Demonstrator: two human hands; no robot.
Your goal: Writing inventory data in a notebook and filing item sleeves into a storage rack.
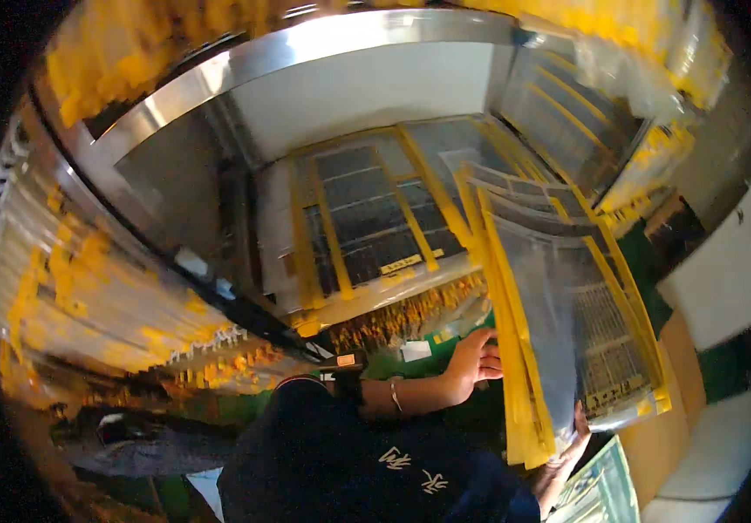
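Note:
A stack of large clear film sheets (539,288) with yellow taped borders and dark printed patterns stands tilted before me. Under its lower edge, my right hand (574,443) is closed on it, with part of the fingers hidden by the sheets. My left hand (473,364), with a bracelet at the wrist, is curled against the stack's left yellow border, and the fingertips go partly out of sight there. Behind, another yellow-taped film (367,209) with dark panels lies on a flat surface inside a metal-framed bay; the held stack's upper end overlaps it.
Rows of hanging yellow-edged films (96,296) fill the left side, with more (602,26) overhead. A metal rail (323,39) crosses above the bay. A dark bar (157,240) runs along the left. At the lower right lies a green-edged sheet (602,488).

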